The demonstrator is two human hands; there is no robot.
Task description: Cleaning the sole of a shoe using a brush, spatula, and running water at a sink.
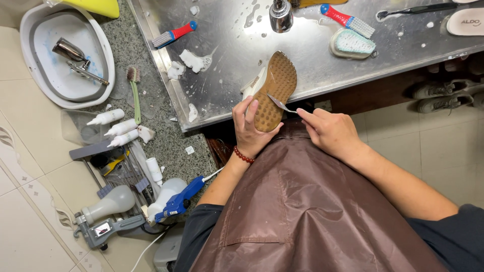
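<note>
Overhead, from the head camera, the left hand (250,130) gripped a shoe (271,90) sole-up at the near edge of the wet steel table (322,75), its fingers (248,112) wrapped over the heel end of the studded tan sole — a hold that seemed meant to steady the shoe and turn its tread toward the tool. The right hand (328,132) had its fingers pinched shut on a thin metal pick (280,103), whose tip touched the sole near its middle, apparently to work between the studs. A brown apron (307,211) covered the lap below.

Farther back on the table lay a red-and-blue brush (174,34), a second one (347,20) and a teal scrubbing brush (352,44), all near a chrome tap (281,15) — within reach of the hands. On the granite floor strip to the left stood a white basin (103,50), a green toothbrush (134,90) and small white squeeze bottles (113,126).
</note>
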